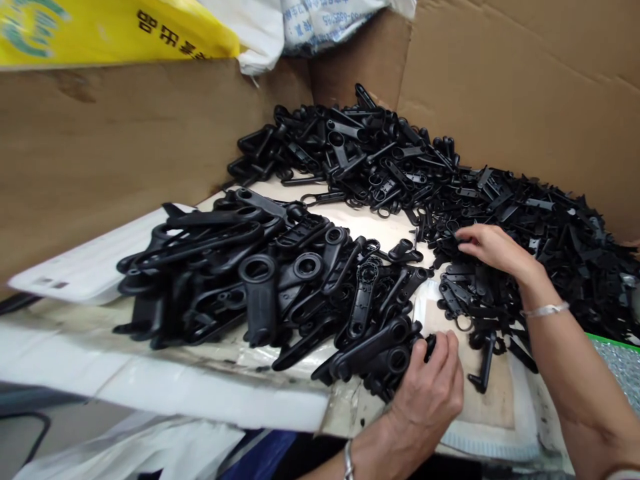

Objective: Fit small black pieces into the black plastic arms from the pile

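Observation:
My left hand [431, 387] is closed around the ends of black plastic handle-shaped parts [373, 357] at the near edge of a big stacked pile [260, 280]. My right hand [493, 248] reaches forward with its fingers curled, pinching at small flat black parts in a loose heap [480, 200] that spreads to the right. Whether it holds one of them I cannot make out. Both wrists wear a thin metal bangle.
The parts lie on a white sheet over cardboard [150, 387], walled by tall brown cardboard [100, 153] on the left and back. A yellow printed bag [115, 30] and white bags hang over the top. A green-edged tray [617, 360] of shiny small pieces sits at the far right.

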`<action>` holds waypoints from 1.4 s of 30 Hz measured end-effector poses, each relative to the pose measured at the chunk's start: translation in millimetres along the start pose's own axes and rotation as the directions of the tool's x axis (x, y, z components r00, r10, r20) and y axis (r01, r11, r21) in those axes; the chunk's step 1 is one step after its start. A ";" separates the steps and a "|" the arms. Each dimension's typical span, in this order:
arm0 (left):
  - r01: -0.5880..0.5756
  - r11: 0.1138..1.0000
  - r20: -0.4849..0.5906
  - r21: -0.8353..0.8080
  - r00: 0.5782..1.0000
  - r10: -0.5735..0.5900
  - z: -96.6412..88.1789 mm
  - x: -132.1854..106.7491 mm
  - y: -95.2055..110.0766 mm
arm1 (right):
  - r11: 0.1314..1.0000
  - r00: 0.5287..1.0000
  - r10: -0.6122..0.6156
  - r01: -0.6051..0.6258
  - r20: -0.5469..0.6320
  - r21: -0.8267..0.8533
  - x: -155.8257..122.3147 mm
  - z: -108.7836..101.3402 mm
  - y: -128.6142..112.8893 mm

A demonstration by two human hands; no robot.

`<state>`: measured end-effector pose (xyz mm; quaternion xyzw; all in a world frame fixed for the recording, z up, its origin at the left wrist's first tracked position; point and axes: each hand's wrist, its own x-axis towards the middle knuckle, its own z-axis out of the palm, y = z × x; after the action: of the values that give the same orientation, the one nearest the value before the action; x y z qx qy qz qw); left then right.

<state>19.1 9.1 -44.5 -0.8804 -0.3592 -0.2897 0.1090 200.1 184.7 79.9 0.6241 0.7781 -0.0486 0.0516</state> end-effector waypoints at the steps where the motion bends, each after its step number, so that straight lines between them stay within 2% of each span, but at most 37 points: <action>1: -0.005 1.000 0.003 0.001 1.000 0.005 0.3 -0.3 0.0 | 0.998 0.998 0.048 -0.050 -0.043 -0.036 14.1 6.2 -2.0; 5: -0.012 1.000 0.001 0.006 1.000 0.012 1.6 -0.9 0.1 | 0.990 0.992 0.114 -0.118 -0.060 -0.072 48.7 21.1 -6.2; 10: -0.028 1.000 0.023 0.000 0.999 0.028 -4.1 0.8 -1.5 | 0.988 0.986 0.128 -0.135 -0.103 -0.068 62.5 9.7 -19.0; 13: -0.031 1.000 0.030 -0.001 0.999 0.031 -5.9 1.2 -2.5 | 0.990 0.991 0.117 -0.121 -0.061 -0.066 72.6 8.8 -42.8; 17: -0.024 1.000 -0.075 0.001 0.997 0.024 2.5 -1.1 -1.7 | 0.973 0.976 0.218 -0.217 0.009 -0.079 90.0 16.9 -72.8; 21: -0.048 0.998 -0.126 0.032 0.991 0.052 17.3 -5.2 -0.3 | 0.952 0.947 0.302 -0.292 0.111 -0.096 105.8 18.8 -81.8; 24: -0.067 0.997 -0.130 0.044 0.989 0.072 23.2 -6.3 0.4 | 0.943 0.933 0.328 -0.315 0.144 -0.107 111.7 18.3 -79.7; 31: -0.011 0.999 -0.239 0.031 0.971 0.018 24.0 -4.5 1.3 | 0.950 0.948 0.311 -0.310 0.067 -0.030 113.1 29.9 -70.3; 37: -0.050 0.997 -0.187 0.056 0.981 0.060 23.8 -4.6 0.6 | 0.949 0.967 0.251 -0.236 -0.051 0.208 110.8 31.9 -36.0; 42: -0.035 0.999 -0.170 0.040 0.985 0.041 16.7 -2.8 -2.1 | 0.898 0.975 0.169 -0.091 -0.146 0.431 79.4 12.8 -6.5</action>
<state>23.2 15.6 -59.7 -0.8569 -0.3370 -0.3553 0.1611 176.9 258.2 56.1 0.6730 0.7070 -0.1556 -0.1517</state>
